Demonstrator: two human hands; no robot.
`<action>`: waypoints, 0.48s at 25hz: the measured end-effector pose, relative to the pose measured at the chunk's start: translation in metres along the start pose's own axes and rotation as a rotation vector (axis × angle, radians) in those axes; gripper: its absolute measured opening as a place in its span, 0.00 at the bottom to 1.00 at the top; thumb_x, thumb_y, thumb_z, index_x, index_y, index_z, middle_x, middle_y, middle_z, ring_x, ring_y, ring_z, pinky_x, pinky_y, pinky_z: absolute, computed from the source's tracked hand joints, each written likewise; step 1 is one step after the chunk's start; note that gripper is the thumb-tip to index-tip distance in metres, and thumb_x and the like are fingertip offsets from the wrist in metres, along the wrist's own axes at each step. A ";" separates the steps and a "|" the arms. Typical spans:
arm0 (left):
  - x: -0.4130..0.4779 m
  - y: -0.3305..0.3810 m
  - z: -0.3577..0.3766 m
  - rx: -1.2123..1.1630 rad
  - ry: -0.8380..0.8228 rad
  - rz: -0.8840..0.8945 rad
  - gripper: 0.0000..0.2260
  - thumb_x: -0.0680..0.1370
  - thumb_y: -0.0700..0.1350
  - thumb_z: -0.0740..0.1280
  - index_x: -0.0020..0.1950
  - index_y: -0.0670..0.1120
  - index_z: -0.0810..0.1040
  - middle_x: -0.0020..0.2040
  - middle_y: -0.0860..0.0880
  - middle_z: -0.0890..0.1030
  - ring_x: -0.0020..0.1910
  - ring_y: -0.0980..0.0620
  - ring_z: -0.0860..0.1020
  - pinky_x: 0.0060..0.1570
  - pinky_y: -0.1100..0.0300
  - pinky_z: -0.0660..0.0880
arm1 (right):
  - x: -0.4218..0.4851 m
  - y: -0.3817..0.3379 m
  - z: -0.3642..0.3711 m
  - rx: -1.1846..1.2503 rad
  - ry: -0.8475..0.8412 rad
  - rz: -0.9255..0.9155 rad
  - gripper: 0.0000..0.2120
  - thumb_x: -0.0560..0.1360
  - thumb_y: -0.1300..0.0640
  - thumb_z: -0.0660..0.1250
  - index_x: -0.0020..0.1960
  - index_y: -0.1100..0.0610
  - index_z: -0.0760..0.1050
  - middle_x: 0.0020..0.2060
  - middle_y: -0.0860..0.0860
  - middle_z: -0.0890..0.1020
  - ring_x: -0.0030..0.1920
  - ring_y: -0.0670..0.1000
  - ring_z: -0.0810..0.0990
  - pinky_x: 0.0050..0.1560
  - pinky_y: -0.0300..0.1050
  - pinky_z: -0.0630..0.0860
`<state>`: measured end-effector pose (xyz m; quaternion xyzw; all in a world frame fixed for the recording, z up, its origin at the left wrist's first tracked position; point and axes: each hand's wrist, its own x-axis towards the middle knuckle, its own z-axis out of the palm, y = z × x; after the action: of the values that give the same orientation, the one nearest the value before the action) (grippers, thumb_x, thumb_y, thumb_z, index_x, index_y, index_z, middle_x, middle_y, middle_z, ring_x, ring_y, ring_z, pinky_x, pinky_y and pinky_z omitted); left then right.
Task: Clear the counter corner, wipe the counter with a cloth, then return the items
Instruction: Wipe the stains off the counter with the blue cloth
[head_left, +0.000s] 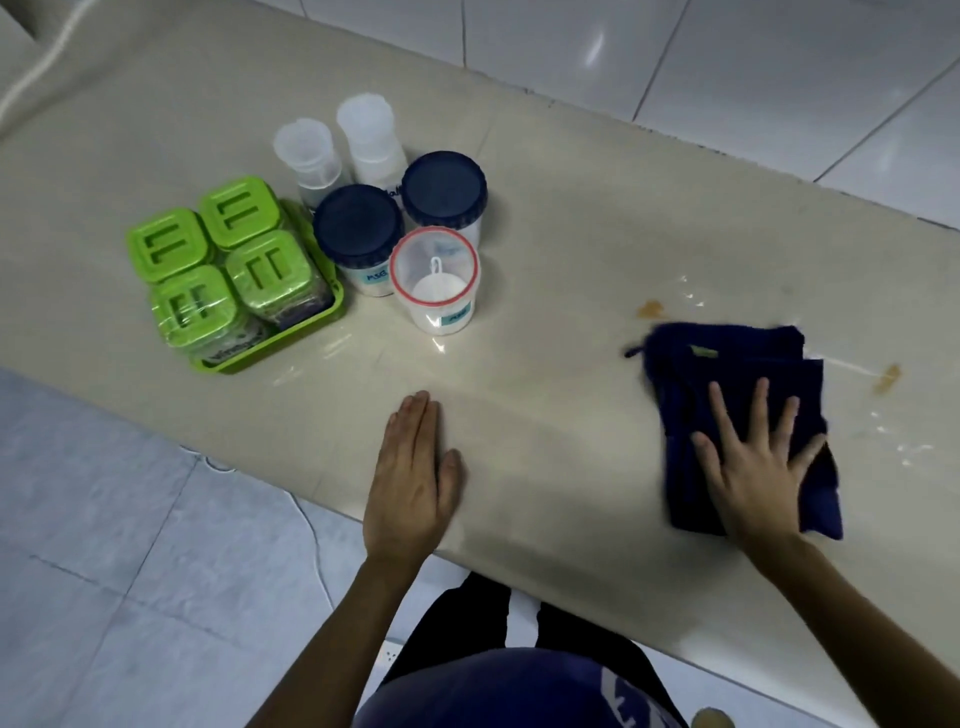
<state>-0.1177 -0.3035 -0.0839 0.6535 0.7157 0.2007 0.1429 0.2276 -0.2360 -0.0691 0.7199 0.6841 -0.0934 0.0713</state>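
A folded dark blue cloth (727, 374) lies on the beige counter (571, 270) at the right. My right hand (753, 462) presses flat on its near half with fingers spread. My left hand (413, 467) rests flat on the counter's near edge, holding nothing. At the left stand a green tray (311, 327) with several green-lidded jars (239, 208), two dark-blue-lidded jars (358, 223), a clear tub with a red rim (434, 275) and two clear bottles (371, 130). Brown stains (652, 310) and wet streaks lie around the cloth.
A white tiled wall (727, 78) runs behind the counter. Grey floor tiles (130, 545) lie below the near edge at the left, with a thin white cable across them. Another brown stain (887, 378) sits right of the cloth.
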 end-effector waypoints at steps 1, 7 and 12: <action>-0.001 0.000 -0.001 -0.006 0.004 -0.001 0.24 0.79 0.45 0.59 0.73 0.37 0.64 0.74 0.41 0.66 0.75 0.46 0.62 0.76 0.50 0.55 | -0.006 -0.027 0.003 -0.013 -0.003 -0.063 0.30 0.77 0.35 0.36 0.77 0.43 0.47 0.78 0.58 0.50 0.76 0.67 0.46 0.68 0.77 0.48; -0.001 0.003 -0.004 0.040 -0.035 -0.008 0.27 0.77 0.47 0.56 0.75 0.38 0.59 0.76 0.40 0.62 0.77 0.46 0.57 0.77 0.52 0.49 | -0.027 -0.157 0.022 -0.123 0.043 -0.692 0.27 0.78 0.41 0.48 0.76 0.41 0.50 0.77 0.56 0.54 0.76 0.65 0.51 0.70 0.72 0.51; 0.001 0.009 -0.007 0.089 -0.062 0.025 0.29 0.80 0.50 0.58 0.77 0.39 0.55 0.78 0.43 0.57 0.78 0.48 0.54 0.77 0.51 0.50 | -0.016 -0.049 0.017 0.003 0.073 -0.526 0.24 0.80 0.42 0.44 0.76 0.42 0.50 0.78 0.50 0.53 0.77 0.55 0.51 0.74 0.59 0.52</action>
<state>-0.1132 -0.3026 -0.0731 0.6739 0.7110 0.1502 0.1332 0.1772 -0.2524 -0.0809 0.5202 0.8497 -0.0837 0.0188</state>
